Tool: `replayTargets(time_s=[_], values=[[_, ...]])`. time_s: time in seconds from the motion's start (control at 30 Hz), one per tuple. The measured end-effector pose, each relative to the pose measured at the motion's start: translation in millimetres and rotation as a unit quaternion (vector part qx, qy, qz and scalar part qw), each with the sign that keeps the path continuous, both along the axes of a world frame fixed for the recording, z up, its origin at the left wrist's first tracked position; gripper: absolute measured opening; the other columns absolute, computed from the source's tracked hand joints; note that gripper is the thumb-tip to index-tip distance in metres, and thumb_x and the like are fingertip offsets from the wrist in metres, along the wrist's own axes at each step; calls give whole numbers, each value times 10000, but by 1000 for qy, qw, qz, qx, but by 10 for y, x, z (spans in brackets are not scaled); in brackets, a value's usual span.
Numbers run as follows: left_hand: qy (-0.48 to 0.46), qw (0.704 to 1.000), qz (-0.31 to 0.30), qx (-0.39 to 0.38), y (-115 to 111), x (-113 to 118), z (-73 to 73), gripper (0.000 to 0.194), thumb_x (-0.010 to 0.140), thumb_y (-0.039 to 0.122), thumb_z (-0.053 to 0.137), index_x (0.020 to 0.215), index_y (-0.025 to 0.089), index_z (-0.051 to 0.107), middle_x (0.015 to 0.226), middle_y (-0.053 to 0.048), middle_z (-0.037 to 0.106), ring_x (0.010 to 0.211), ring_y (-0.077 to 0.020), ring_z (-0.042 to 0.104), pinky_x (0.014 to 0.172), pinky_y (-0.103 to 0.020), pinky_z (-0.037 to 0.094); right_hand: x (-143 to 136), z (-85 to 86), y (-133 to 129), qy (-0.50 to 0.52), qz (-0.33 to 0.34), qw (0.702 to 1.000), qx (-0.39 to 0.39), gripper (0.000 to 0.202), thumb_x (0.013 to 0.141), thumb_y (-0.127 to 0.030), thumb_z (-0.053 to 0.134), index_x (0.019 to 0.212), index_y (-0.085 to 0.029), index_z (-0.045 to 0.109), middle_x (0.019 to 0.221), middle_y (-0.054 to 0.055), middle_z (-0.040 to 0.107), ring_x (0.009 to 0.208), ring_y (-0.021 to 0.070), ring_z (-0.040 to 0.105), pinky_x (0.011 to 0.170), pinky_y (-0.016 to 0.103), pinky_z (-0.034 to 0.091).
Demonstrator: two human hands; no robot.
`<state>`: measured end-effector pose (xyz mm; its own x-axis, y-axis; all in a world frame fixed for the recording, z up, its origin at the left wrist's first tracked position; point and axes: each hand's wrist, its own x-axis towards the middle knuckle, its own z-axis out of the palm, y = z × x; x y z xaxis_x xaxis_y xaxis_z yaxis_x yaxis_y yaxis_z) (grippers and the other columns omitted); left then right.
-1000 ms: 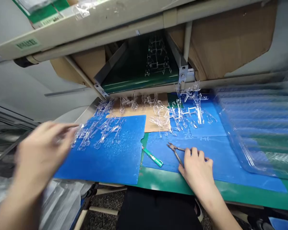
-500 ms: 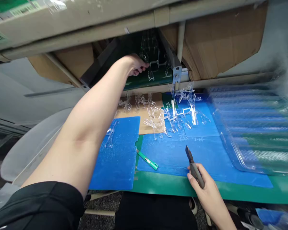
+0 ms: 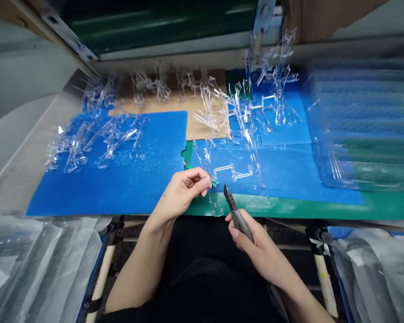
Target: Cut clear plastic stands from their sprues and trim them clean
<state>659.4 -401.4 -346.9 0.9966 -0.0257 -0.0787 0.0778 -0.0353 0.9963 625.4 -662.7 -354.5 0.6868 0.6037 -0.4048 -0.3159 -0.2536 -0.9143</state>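
Note:
Pinched in my left hand [image 3: 191,190] is a clear plastic sprue with moulded parts [image 3: 233,172], held over the front edge of the bench. My right hand [image 3: 247,235] is wrapped round the grey handles of side cutters [image 3: 237,213]; their dark jaws point up and away, just right of my left hand and apart from the sprue's frame. Beneath my left fingers, the green pen-like tool [image 3: 187,166] is mostly hidden. More clear sprues [image 3: 239,107] lie heaped just beyond, overlapping one another.
Several clear moulded parts [image 3: 77,146] lie on the left blue sheet [image 3: 148,179]. A brown cardboard piece [image 3: 207,128] is at the middle. To the right stands a clear ribbed tray [image 3: 363,134], blurred. The green conveyor [image 3: 161,27] is at the back; plastic bags [image 3: 40,260] hang below left.
My left hand has come back from the conveyor to the bench front, bringing a clear sprue. My right hand with the cutters has shifted left towards it. The view has tilted downward.

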Motion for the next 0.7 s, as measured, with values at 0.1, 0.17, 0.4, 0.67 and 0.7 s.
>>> replayTargets(time_s=[0.1,0.17,0.4,0.67,0.7], values=[[28,998,-37,-47,-122,-80,-185,340,1034,457,800,870,169,728,721,-8,657,638,-95,550,605,-212,409,-80,15,-73,15,28,999,-42,225,1162,-486,516,1242,-291,593,1037,-2,586,964,210,534,904,364,398],[44,995,-55,-74,-205,-84,-240,333,1034,449,802,875,169,717,729,-7,657,639,-93,558,591,-204,409,-122,15,-140,23,28,998,-42,212,1161,-482,520,1211,-286,583,1037,-6,571,961,209,518,903,367,390],[62,989,-83,-103,-451,-15,-268,330,1037,428,803,867,164,702,747,-11,656,642,-83,561,588,-184,428,-104,16,-338,36,-6,999,-15,205,1168,-490,509,1212,-299,569,1039,-19,563,933,196,530,901,368,409],[76,989,-78,-98,-560,86,-327,329,1031,443,808,878,164,728,735,-21,666,627,-81,544,581,-183,416,-22,7,-470,39,21,998,-42,230,1165,-515,505,1145,-290,545,1133,-3,625,1066,226,575,978,398,408],[79,988,-81,-100,-574,95,-334,330,1031,445,808,877,164,729,732,-22,667,623,-81,537,581,-184,415,-17,2,-482,42,21,998,-39,233,1167,-515,502,1136,-287,541,1120,-4,622,1052,223,576,971,396,413]])
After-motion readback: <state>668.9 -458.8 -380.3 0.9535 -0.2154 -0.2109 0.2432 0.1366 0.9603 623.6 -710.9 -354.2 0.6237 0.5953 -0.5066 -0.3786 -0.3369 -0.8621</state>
